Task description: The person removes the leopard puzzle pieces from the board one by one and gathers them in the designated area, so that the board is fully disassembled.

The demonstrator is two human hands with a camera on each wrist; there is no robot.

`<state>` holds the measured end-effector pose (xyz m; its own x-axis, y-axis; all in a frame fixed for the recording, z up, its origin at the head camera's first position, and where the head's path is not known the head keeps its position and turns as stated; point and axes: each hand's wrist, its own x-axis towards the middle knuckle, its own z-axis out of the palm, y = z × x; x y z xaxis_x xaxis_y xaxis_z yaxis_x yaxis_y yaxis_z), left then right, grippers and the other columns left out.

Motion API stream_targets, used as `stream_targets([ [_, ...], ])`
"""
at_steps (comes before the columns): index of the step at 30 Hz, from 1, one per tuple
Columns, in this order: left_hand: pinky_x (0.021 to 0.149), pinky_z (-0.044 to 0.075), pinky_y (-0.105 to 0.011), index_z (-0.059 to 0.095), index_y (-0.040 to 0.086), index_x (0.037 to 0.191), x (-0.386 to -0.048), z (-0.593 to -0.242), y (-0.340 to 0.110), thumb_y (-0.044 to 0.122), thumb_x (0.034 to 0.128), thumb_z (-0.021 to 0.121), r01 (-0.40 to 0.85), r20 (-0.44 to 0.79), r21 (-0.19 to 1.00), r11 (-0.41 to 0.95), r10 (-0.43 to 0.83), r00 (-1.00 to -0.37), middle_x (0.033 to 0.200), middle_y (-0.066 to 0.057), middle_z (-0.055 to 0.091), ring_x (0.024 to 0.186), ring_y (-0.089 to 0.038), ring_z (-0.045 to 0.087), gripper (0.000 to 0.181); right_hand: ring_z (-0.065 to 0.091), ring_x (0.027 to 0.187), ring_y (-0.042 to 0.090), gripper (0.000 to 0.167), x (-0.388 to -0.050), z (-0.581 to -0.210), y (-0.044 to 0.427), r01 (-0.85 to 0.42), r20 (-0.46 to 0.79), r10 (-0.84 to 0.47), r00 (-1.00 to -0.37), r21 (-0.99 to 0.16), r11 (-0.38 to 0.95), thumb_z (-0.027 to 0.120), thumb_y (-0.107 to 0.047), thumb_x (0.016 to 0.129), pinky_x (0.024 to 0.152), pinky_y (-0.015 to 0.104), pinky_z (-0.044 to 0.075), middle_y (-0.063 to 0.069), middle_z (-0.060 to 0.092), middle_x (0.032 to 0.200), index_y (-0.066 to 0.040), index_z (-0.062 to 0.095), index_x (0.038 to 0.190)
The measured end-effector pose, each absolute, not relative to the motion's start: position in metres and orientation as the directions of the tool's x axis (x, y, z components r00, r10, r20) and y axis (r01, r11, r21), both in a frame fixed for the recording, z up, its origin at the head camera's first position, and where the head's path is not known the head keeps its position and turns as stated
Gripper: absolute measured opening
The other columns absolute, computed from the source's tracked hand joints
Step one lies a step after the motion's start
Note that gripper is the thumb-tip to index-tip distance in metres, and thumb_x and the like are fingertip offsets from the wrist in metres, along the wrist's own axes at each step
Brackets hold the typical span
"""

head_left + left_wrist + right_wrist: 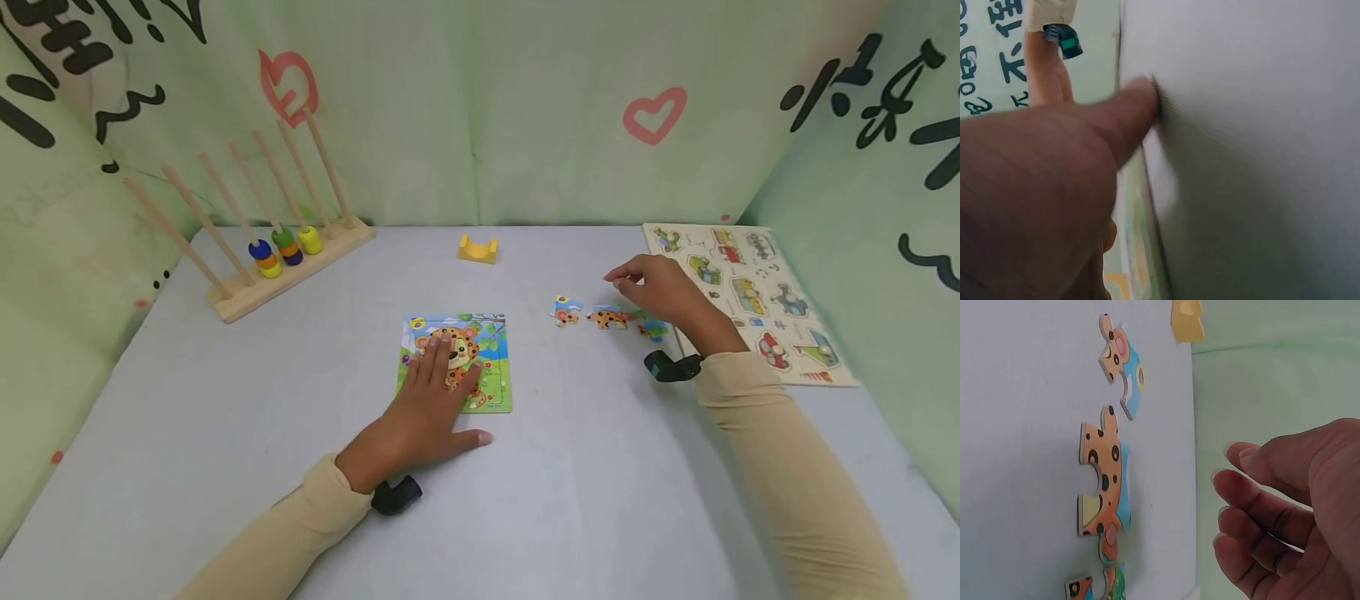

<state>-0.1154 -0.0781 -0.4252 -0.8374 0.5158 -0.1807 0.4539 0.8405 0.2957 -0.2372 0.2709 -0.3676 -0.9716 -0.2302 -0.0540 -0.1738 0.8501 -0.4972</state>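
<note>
My left hand (423,408) rests spread on a square leopard jigsaw puzzle (495,379), covering its lower left part. The left wrist view shows that hand's thumb (1129,112) close up beside the puzzle's edge. My right hand (660,292) hovers over the table near loose puzzle pieces, its fingers bent loosely with nothing between them. In a row lie a piece with a leopard's face (566,311), a spotted body piece (1105,481) and a blue-green piece (652,328). The right wrist view shows the fingertips apart from these pieces.
A wooden peg stand (300,279) with coloured beads is at the back left. Near the back edge sits a yellow curved block (477,249). A picture board (750,308) lies on the right, partly under the right forearm. Printed cloth (525,108) walls the table.
</note>
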Motion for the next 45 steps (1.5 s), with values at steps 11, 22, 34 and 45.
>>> stream_targets([
  [11,0.112,0.005,-0.059,0.028,0.017,0.155,-0.099,-0.412,-0.097,0.053,0.0903,0.062,0.311,-0.189,0.363,0.878,0.396,-0.898,0.155,-0.033,-0.005,0.143,-0.047,-0.009,0.082,0.052,0.093,0.029,0.028,-0.24,-0.375,0.24,-0.231,-0.067,-0.31,-0.948,-0.524,0.82,0.049,-0.007,0.099,0.077,0.041,0.042,0.018,0.064,0.107,0.002,0.068,0.116],
  [22,0.108,0.007,-0.066,0.03,0.027,0.154,-0.093,-0.418,-0.1,0.065,0.0873,0.057,0.246,-0.193,0.37,0.896,0.333,-0.923,0.154,-0.036,-0.003,0.14,-0.053,-0.01,0.081,0.056,0.085,0.024,0.028,-0.24,-0.381,0.193,-0.257,-0.054,-0.359,-0.932,-0.6,0.758,0.051,-0.014,0.101,0.071,0.036,0.044,0.013,0.066,0.106,-0.001,0.069,0.118],
  [34,0.108,-0.003,-0.066,0.028,0.023,0.155,-0.09,-0.426,-0.103,0.073,0.0855,0.05,0.248,-0.25,0.325,0.913,0.336,-0.908,0.155,-0.034,-0.01,0.14,-0.049,-0.018,0.089,0.058,0.098,0.019,0.027,-0.229,-0.381,0.106,-0.359,-0.136,-0.563,-0.815,-0.644,0.676,0.055,-0.019,0.101,0.084,0.036,0.046,0.005,0.068,0.111,-0.006,0.07,0.118],
  [45,0.107,0.0,-0.068,0.029,0.026,0.155,-0.093,-0.426,-0.099,0.072,0.083,0.056,0.261,-0.241,0.333,0.906,0.349,-0.906,0.155,-0.033,-0.007,0.14,-0.052,-0.014,0.089,0.058,0.095,0.015,0.026,-0.228,-0.391,0.077,-0.372,-0.176,-0.63,-0.756,-0.676,0.636,0.054,-0.017,0.101,0.083,0.031,0.047,0.003,0.068,0.114,-0.007,0.07,0.118],
])
